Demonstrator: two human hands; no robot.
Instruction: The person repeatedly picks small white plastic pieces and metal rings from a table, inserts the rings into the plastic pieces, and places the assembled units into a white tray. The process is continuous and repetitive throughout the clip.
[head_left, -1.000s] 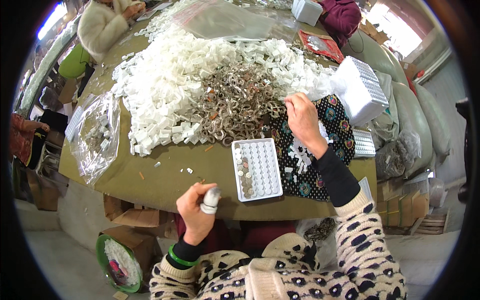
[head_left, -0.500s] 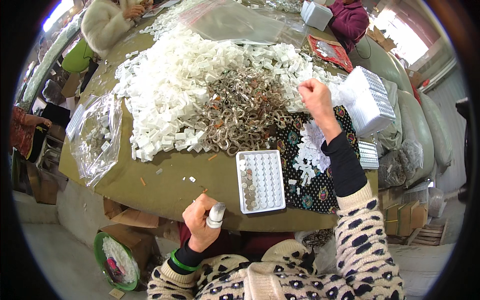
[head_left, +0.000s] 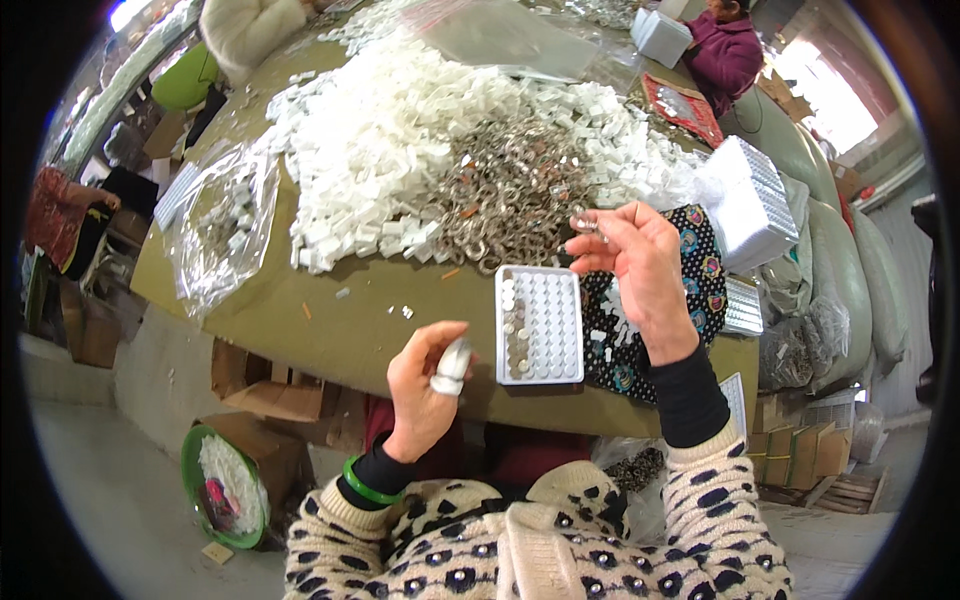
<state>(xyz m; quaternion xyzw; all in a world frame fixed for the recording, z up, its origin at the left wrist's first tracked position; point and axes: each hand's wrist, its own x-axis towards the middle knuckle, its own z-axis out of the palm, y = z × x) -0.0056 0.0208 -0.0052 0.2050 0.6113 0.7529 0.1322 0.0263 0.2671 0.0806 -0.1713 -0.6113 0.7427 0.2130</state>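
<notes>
My right hand (head_left: 645,270) pinches a small silvery ring (head_left: 586,226) between thumb and fingers, above the near right edge of a heap of similar rings (head_left: 520,190). Below it lies a white tray (head_left: 549,372) with rows of round hollows; small round pieces fill part of its left side. My left hand (head_left: 425,385) is curled closed at the table's front edge, left of the tray, with a white wrapping on one finger. Anything inside its fingers is hidden. Small white card pieces (head_left: 617,325) lie on a dark patterned cloth (head_left: 700,240), partly behind my right hand.
A large heap of small white boxes (head_left: 360,150) covers the table's middle. A clear bag (head_left: 225,230) lies at left, and stacked white trays (head_left: 750,200) stand at right. A co-worker in purple (head_left: 725,60) sits at the far right; a pale fluffy sleeve (head_left: 245,35) shows far left.
My right hand has come nearer and down, from over the card pieces and heap, and a ring now shows in its fingers. My left hand has risen slightly toward the tray. The view has shifted.
</notes>
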